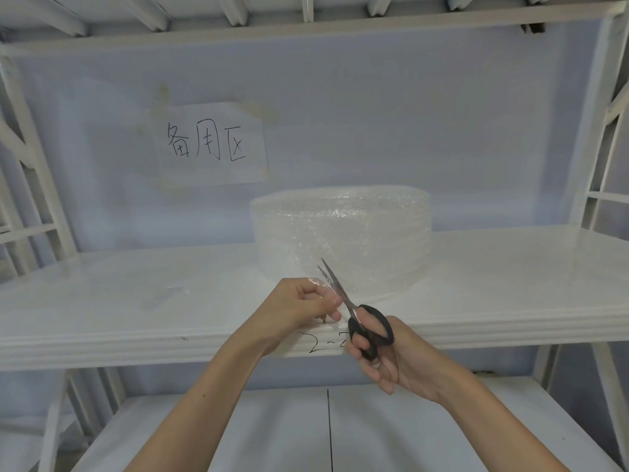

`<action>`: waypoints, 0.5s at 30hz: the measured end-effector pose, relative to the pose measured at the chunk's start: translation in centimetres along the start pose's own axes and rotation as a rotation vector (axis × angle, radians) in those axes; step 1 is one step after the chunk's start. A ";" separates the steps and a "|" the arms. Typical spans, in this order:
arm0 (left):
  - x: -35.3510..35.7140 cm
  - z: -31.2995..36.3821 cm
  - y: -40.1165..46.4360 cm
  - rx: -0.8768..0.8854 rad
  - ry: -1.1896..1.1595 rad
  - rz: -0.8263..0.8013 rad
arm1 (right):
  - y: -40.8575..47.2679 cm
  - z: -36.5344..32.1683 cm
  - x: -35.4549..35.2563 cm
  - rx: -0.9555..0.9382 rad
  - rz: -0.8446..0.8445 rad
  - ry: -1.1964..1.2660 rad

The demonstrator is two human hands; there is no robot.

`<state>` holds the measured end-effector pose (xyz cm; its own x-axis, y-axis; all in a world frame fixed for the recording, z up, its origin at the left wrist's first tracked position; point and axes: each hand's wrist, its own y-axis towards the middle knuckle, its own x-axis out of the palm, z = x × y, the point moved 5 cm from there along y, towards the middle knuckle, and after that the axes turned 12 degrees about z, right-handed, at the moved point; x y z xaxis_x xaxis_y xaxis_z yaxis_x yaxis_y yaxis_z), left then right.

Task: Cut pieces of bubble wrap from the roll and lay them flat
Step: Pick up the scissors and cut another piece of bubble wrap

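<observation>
Two hands work at the front edge of the white shelf (476, 267), just in front of the bubble wrap roll (342, 233), which stands on end at the middle of the shelf near the back wall. The left hand (303, 310) is curled and pinches the loose end of the bubble wrap sheet (318, 282) drawn forward from the roll. The right hand (384, 356) grasps the black-handled scissors (357, 315), fingers through the loops, with the blades parted and pointed up and away toward the base of the roll. The step in hand appears to be the cut itself: the blades sit at the edge of the held sheet, beside the left fingers. The next move likely calls for tension on the sheet from the left hand, and for a straight advance of the blades across the full width, clear of the pinching fingers. Visibility is limited. The sheet is transparent against a white surface, so its outline, its width and the length of any cut already made cannot be determined. A faint clear shape (163, 296) lies on the shelf to the left; it may be a cut piece, but this cannot be confirmed. A handwritten paper sign (211, 144) is fixed to the back wall.
</observation>
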<state>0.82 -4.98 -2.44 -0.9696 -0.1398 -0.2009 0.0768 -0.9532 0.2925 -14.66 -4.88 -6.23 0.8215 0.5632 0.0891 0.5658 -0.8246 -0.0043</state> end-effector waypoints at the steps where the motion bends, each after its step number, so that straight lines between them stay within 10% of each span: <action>1: 0.0 0.0 0.0 0.003 0.001 -0.003 | 0.0 0.0 0.1 0.000 -0.004 -0.002; 15: -0.2 0.9 -0.3 0.024 -0.164 0.081 | -0.2 -0.1 0.0 -0.019 0.050 -0.002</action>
<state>0.74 -4.39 -1.61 -0.9856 -0.1679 -0.0211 0.1522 -0.9338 0.3238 -14.81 -4.71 -6.17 0.8487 0.5215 0.0876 0.5227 -0.8524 0.0105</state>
